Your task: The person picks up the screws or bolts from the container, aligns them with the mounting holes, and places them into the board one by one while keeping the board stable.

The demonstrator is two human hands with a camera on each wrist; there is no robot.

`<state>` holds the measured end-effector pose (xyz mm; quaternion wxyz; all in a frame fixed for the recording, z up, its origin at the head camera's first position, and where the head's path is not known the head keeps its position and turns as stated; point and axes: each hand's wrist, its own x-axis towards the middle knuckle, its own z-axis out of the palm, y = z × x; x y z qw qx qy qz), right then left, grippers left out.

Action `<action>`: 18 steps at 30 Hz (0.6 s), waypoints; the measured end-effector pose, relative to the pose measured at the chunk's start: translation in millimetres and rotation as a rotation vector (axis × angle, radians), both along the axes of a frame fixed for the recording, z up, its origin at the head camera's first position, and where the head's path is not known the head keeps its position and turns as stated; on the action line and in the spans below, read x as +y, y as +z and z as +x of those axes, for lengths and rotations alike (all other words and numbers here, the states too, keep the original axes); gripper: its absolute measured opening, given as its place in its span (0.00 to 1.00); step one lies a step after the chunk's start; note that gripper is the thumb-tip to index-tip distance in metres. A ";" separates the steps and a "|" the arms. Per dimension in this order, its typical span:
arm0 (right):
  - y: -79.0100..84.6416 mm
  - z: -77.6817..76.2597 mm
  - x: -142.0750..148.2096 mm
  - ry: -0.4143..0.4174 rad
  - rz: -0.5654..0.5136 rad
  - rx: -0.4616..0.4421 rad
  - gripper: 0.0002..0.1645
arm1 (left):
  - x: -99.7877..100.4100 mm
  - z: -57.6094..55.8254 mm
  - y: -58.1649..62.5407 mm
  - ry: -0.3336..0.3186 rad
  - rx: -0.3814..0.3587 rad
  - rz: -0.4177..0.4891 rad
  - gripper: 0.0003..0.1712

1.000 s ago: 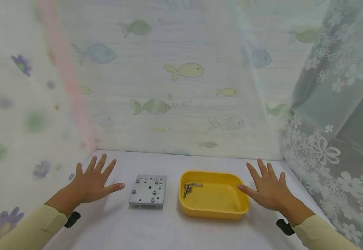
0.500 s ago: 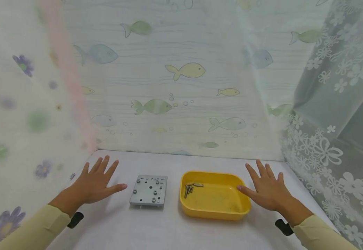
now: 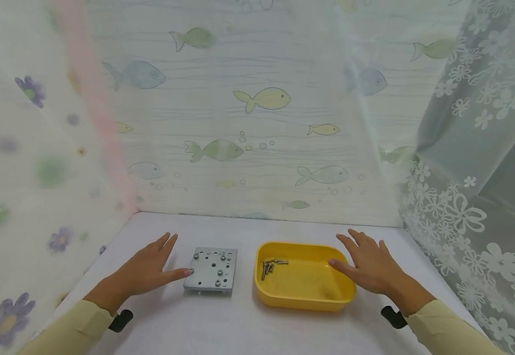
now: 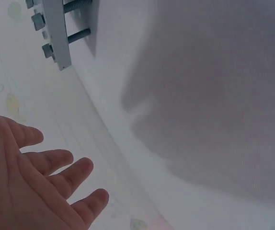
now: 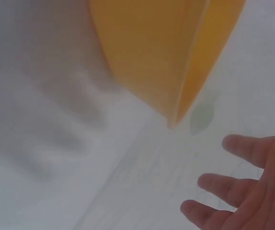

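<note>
A square silver metal plate (image 3: 208,271) with holes and several bolts (image 3: 220,272) in it lies left of centre; in the left wrist view bolt shanks stick out below the plate (image 4: 58,36). Just left of it hovers my left hand (image 3: 144,268), fingers extended, its thumb tip overlapping the plate's left edge in the head view. A yellow tray (image 3: 301,301) stands right of centre, with several small screws (image 3: 268,267) in its left part. My right hand (image 3: 370,266) hovers by the tray's right side, fingers spread, thumb over the rim. Both hands hold nothing.
The table (image 3: 239,330) is covered in white. Behind it hangs a curtain (image 3: 261,162) printed with fish. A flowered curtain (image 3: 40,197) closes the left side, and a sheer floral one (image 3: 474,222) the right.
Both hands have moved inward, the left towards the metal plate and the right further over the tray's edge. The plate, tray and screws have stayed in place.
</note>
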<state>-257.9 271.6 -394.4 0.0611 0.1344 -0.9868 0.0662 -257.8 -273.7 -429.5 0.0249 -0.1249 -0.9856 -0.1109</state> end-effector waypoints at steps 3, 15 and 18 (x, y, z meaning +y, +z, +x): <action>0.6 -4.0 -5.4 0.036 -0.009 0.012 0.58 | 5.0 -1.3 -6.3 0.006 -0.062 0.085 0.71; 3.4 -19.7 -21.2 0.123 -0.191 -0.096 0.36 | 28.8 -3.7 -21.5 0.031 -0.137 0.338 0.71; 2.6 -23.8 -25.1 0.124 -0.234 -0.115 0.33 | 30.8 -3.6 -24.8 0.043 -0.131 0.383 0.72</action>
